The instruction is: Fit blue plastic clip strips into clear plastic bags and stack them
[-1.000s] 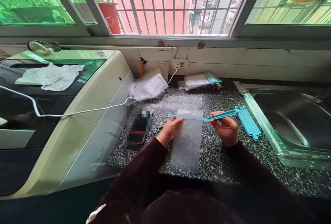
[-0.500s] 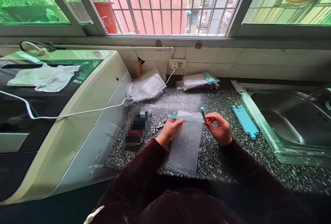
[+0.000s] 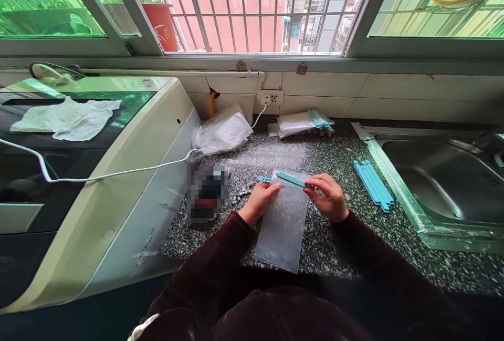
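Note:
A clear plastic bag (image 3: pixel 281 225) lies slanted over the counter in front of me, its top edge raised in my hands. My left hand (image 3: pixel 258 202) pinches its upper left side, together with a pale blue strip (image 3: pixel 264 178) of a bag clip that runs across the bag near its top. My right hand (image 3: pixel 327 197) is closed on the right end of the bag clip (image 3: pixel 290 178), whose upper bar slants over the bag's top. The bar's left tip sits just above the lower strip, apart from it. My fingers hide the clip's right end.
Several blue bag clips (image 3: pixel 373 186) lie right, beside the steel sink (image 3: pixel 429 183). Bags with clips (image 3: pixel 301 122) rest at the wall, near a heap of clear bags (image 3: pixel 224 131). A blurred dark object (image 3: pixel 207 194) and a white machine (image 3: pixel 129 194) stand left. A white cable (image 3: pixel 118 170) crosses the machine.
The clip's upper bar has swung from nearly upright at the right to lying slanted over the bag's top. My right hand has moved slightly left; my left hand keeps its hold.

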{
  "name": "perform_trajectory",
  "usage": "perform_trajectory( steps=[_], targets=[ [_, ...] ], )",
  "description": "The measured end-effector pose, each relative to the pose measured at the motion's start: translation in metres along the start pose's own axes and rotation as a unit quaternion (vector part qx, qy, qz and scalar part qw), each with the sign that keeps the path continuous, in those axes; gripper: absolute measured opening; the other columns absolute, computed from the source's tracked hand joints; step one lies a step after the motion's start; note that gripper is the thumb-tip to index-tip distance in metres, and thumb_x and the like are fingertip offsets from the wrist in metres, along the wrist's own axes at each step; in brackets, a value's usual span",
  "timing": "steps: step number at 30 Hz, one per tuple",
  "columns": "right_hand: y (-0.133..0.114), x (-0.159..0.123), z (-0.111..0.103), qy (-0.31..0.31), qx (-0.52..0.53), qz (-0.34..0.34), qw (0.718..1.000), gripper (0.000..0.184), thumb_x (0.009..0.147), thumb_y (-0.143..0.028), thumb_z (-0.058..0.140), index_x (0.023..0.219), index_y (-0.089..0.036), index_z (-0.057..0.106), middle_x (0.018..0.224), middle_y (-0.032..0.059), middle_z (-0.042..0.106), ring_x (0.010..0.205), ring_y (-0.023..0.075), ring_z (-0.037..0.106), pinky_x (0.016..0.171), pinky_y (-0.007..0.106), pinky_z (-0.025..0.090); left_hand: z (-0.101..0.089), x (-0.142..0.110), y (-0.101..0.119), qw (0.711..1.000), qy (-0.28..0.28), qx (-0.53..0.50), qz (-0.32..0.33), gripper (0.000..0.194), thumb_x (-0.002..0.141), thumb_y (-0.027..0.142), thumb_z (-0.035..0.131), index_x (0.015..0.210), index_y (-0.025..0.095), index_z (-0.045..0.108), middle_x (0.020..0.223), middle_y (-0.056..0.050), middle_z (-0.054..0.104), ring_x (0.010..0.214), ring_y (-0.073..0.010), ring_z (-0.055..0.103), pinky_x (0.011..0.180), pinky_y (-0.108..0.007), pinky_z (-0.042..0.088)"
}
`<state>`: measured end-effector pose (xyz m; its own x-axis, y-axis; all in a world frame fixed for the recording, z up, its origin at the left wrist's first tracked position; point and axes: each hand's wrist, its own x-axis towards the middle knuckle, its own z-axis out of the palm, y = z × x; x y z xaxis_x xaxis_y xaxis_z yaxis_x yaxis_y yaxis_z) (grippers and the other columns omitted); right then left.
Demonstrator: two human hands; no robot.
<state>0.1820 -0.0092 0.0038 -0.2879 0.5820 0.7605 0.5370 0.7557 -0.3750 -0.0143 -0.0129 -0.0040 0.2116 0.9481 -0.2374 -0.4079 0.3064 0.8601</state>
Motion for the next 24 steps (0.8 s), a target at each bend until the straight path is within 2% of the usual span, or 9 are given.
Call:
perform_trajectory(
  steps=[10, 18, 24],
  targets=[
    [-0.0008, 0.0008, 0.0006, -0.003, -0.012, 0.005, 1.0, 0.012, 0.078, -0.022, 0.062, 0.089, -0.023, 0.065, 0.081, 0.0049, 0.065, 0.075, 0.0178, 0.06, 0.067, 0.034, 0.051, -0.0003, -0.0009, 0.0015, 0.999, 0.003, 0.045, 0.015, 0.035, 0.051, 0.043, 0.076, 0.062, 0.011, 0.066, 0.055, -0.001, 0.058, 0.051, -0.011, 0.046, 0.054, -0.024, 0.033],
    [-0.0006, 0.0017, 0.0015, -0.011, -0.017, 0.009, 1.0, 0.01, 0.078, -0.024, 0.062, 0.087, -0.024, 0.066, 0.079, 0.0046, 0.066, 0.073, 0.0178, 0.06, 0.065, 0.033, 0.051, -0.0022, -0.0005, 0.0002, 0.997, -0.002, 0.07, 0.022, 0.036, 0.054, 0.045, 0.073, 0.055, 0.012, 0.061, 0.048, 0.002, 0.049, 0.046, -0.0081, 0.038, 0.05, -0.023, 0.026],
    [-0.0006, 0.0012, 0.0027, -0.014, -0.026, -0.005, 1.0, 0.011, 0.079, -0.022, 0.061, 0.088, -0.023, 0.066, 0.078, 0.005, 0.065, 0.072, 0.017, 0.06, 0.064, 0.032, 0.052, -0.0009, -0.0009, 0.0017, 0.997, -0.005, 0.073, 0.025, 0.038, 0.051, 0.048, 0.073, 0.054, 0.013, 0.059, 0.048, 0.002, 0.049, 0.046, -0.0073, 0.036, 0.049, -0.023, 0.026]
  ],
)
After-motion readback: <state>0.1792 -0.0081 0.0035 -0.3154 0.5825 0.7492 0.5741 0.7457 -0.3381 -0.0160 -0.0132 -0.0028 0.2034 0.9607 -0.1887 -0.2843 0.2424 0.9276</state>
